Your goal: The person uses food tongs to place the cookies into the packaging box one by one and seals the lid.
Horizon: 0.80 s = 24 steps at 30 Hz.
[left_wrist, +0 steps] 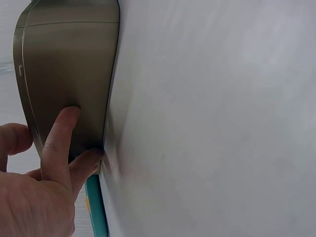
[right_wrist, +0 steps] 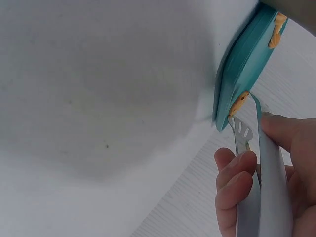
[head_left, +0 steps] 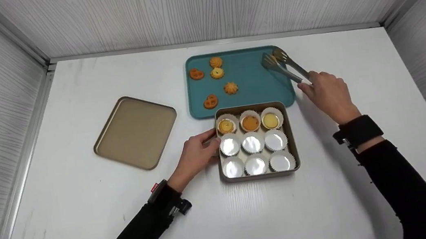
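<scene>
My right hand (head_left: 330, 94) grips metal tongs (head_left: 290, 68) with slotted ends. Between their tips is a brown cookie (right_wrist: 239, 103), at the right end of a teal tray (head_left: 251, 83); whether it touches the tray I cannot tell. With extended fingers, my left hand (head_left: 197, 154) touches the left side of a square gold-coloured tin (head_left: 261, 176). Its thumb is at the tin's rim. Paper cups (head_left: 252, 143) line the tin in three rows. The back row holds a swirled yellow cookie (head_left: 225, 126), an orange-brown round cookie (head_left: 250, 123) and a pale yellow round one (head_left: 270, 120).
On the tray's left half lie two pretzel-shaped cookies (head_left: 210, 101) and several piped cookies (head_left: 230, 88). A flat gold-coloured lid (head_left: 135, 133) rests on the white table (head_left: 61, 188), left of the tin. Pale wood-grain panels (head_left: 206, 5) stand along the back and sides.
</scene>
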Tool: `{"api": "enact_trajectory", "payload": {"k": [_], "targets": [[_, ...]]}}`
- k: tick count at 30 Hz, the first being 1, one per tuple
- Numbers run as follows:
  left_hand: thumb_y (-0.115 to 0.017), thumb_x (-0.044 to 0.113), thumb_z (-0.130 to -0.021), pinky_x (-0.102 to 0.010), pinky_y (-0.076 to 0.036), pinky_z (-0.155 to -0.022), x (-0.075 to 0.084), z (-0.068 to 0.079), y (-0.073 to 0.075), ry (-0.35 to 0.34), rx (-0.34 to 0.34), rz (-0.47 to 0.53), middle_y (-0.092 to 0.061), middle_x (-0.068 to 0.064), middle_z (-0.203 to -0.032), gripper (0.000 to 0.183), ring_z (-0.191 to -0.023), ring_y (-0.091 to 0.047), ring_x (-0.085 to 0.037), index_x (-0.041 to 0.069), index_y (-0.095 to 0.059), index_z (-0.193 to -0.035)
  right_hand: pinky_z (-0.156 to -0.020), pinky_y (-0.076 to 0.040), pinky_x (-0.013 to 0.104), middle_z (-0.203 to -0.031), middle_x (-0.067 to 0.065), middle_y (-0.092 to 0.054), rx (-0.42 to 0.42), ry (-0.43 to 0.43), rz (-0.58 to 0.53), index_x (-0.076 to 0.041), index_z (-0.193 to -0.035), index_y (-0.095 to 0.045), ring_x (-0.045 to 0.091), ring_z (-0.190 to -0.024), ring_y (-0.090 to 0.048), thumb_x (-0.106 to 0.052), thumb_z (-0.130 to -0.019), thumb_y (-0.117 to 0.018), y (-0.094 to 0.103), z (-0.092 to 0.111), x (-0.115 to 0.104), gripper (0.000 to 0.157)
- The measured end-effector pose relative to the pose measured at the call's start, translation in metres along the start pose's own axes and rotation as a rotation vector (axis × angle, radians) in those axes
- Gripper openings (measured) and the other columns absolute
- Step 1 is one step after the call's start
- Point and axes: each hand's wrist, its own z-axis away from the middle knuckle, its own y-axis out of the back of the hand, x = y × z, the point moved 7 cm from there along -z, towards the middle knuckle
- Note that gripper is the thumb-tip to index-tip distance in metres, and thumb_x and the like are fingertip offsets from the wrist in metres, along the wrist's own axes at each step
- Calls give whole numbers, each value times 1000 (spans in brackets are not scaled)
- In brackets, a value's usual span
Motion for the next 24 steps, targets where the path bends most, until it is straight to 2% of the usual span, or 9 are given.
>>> {"api": "enact_trajectory", "payload": {"k": [12,19,24], "targets": [[-62,27,-102,-37,-51,-104,-3,0,-1,19,-15,62,-61,-12,-144,51,-131,-59,-20,3,-58,-147,-47,-37,41,-67,11,-50,51,93,-35,3,-96,-64,28,-59,-48,-31,-102,-68,17,29,-11,35],[-61,27,-102,-38,-48,-107,-1,1,0,-2,-14,60,-62,-11,-143,51,-127,-62,-21,2,-58,-146,-47,-46,49,-72,15,-59,93,167,-42,6,-115,-67,31,-60,-55,-28,-100,-72,27,48,-22,37],[-61,27,-102,-38,-47,-108,-1,1,-1,1,-12,60,-62,-12,-143,51,-128,-62,-21,2,-58,-146,-46,-44,46,-72,12,-58,103,196,-59,4,-116,-67,27,-58,-52,-26,-98,-74,32,61,-28,35]]}}
